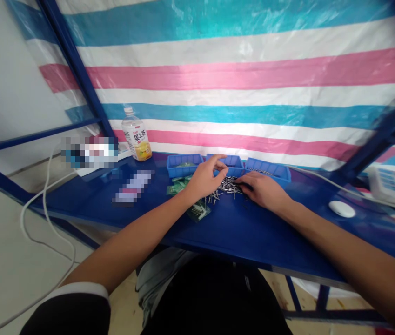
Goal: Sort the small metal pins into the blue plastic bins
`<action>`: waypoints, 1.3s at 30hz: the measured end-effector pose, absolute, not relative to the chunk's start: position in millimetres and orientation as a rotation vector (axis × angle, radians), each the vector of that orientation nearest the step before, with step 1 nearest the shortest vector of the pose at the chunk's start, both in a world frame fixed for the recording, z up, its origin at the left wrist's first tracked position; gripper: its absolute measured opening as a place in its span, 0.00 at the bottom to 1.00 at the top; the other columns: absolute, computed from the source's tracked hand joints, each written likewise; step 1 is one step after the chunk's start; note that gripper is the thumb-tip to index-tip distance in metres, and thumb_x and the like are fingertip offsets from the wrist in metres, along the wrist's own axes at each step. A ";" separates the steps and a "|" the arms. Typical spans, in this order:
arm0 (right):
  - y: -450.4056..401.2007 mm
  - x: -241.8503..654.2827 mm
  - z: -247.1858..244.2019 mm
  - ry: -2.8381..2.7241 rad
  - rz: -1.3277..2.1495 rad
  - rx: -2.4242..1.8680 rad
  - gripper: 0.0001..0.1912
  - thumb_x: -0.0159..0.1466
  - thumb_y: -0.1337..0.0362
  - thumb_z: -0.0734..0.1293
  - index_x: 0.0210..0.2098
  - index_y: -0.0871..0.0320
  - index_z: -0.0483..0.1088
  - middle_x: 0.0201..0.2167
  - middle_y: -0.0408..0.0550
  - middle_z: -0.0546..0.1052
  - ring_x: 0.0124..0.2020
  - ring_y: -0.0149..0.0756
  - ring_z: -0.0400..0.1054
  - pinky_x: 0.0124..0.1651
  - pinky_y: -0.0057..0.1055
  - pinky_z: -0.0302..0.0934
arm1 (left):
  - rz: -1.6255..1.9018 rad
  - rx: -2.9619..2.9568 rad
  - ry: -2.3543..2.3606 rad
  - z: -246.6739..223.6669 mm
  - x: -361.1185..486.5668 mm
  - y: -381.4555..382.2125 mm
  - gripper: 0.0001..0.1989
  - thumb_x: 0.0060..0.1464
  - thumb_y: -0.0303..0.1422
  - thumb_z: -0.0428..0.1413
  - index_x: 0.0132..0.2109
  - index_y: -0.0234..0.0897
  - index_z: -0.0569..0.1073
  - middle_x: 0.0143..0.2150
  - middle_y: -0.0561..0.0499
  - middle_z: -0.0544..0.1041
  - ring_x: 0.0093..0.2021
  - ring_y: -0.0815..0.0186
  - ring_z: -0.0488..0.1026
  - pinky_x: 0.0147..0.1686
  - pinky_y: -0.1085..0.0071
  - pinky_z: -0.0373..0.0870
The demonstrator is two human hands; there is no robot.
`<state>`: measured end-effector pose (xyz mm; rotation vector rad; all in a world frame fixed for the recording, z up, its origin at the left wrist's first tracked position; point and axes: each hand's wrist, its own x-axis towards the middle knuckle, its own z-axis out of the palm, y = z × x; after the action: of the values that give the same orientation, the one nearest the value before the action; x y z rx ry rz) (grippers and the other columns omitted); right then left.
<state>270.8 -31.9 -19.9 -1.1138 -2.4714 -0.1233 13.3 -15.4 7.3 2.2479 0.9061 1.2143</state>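
Observation:
A loose pile of small, thin metal pieces (231,185), like screws or pins, lies on the blue table (214,232). My left hand (206,177) hovers at the pile's left edge, fingers bent and thumb apart from them, with nothing visible in it. At the pile's right side, my right hand (265,190) reaches in with bent fingers pressed together; its fingertips touch the pieces, and whatever they pinch is too small to make out. Green-tinted small plastic bags (176,187) lie left of the pile. Another clear bag (199,211) with light pieces inside rests below my left wrist.
Behind the pile stand three blue bins: left (185,168), middle (234,163) and right (281,173). A drink bottle (137,137) stands back left, near a blurred-out flat item (133,187). A white oval object (342,209) and a white cable (326,179) lie right.

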 end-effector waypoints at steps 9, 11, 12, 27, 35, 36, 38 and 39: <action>-30.4 272.1 -8.6 -2.575 -0.199 -1.001 0.13 0.72 0.69 0.64 0.51 0.54 0.78 0.44 0.53 0.84 0.47 0.49 0.75 0.48 0.42 0.70 | 1.180 2.274 0.909 7.8 15.3 -16.8 0.18 0.69 0.32 0.57 0.64 0.40 0.69 0.50 0.45 0.84 0.50 0.58 0.82 0.55 0.56 0.78; -28.3 272.5 -8.3 -2.591 -0.214 -0.971 0.13 0.72 0.69 0.63 0.50 0.55 0.78 0.43 0.54 0.83 0.46 0.48 0.75 0.47 0.42 0.70 | 1.173 2.270 0.911 8.8 16.0 -18.4 0.18 0.69 0.31 0.56 0.63 0.40 0.70 0.50 0.45 0.84 0.50 0.58 0.82 0.55 0.56 0.78; -27.4 272.4 -8.4 -2.590 -0.221 -0.967 0.12 0.73 0.69 0.63 0.50 0.56 0.77 0.43 0.54 0.82 0.45 0.48 0.74 0.47 0.43 0.70 | 1.164 2.273 0.912 9.7 16.3 -19.4 0.18 0.69 0.31 0.56 0.63 0.40 0.70 0.50 0.45 0.84 0.50 0.58 0.82 0.55 0.56 0.78; -39.2 251.9 -15.5 -1.879 0.548 -1.021 0.15 0.67 0.64 0.66 0.53 0.53 0.68 0.38 0.49 0.79 0.38 0.42 0.77 0.43 0.41 0.75 | 0.982 2.303 0.866 8.8 17.8 -24.6 0.18 0.64 0.32 0.60 0.60 0.43 0.76 0.50 0.47 0.87 0.47 0.56 0.85 0.50 0.57 0.81; -40.2 257.2 -14.3 -2.188 0.225 -1.069 0.07 0.68 0.63 0.68 0.46 0.53 0.76 0.40 0.49 0.81 0.40 0.44 0.75 0.45 0.44 0.72 | 1.033 2.365 0.916 8.1 16.4 -19.0 0.16 0.66 0.27 0.55 0.57 0.41 0.78 0.50 0.47 0.87 0.50 0.59 0.84 0.56 0.59 0.80; -40.7 257.4 -13.6 -2.255 0.191 -1.040 0.07 0.69 0.63 0.68 0.46 0.53 0.76 0.41 0.50 0.81 0.42 0.45 0.75 0.47 0.45 0.71 | 1.044 2.362 0.927 8.9 16.2 -19.1 0.16 0.67 0.27 0.54 0.58 0.40 0.78 0.50 0.47 0.86 0.50 0.59 0.84 0.56 0.59 0.79; -41.8 257.1 -12.2 -2.367 0.147 -0.959 0.09 0.69 0.63 0.69 0.49 0.53 0.77 0.45 0.52 0.81 0.47 0.49 0.74 0.54 0.49 0.70 | 1.051 2.357 0.939 10.2 16.1 -19.8 0.16 0.68 0.27 0.54 0.59 0.39 0.77 0.50 0.47 0.86 0.50 0.59 0.84 0.57 0.58 0.78; -42.5 256.7 -11.4 -2.408 0.135 -0.916 0.10 0.70 0.63 0.68 0.50 0.53 0.77 0.46 0.52 0.81 0.50 0.49 0.74 0.57 0.51 0.69 | 1.050 2.358 0.942 10.6 16.2 -20.3 0.16 0.68 0.27 0.54 0.59 0.39 0.77 0.50 0.47 0.86 0.50 0.59 0.84 0.57 0.58 0.78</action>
<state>256.7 -42.5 -11.4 -0.9160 -2.4083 0.1346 16.2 -20.3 10.6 2.3578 0.9425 1.0497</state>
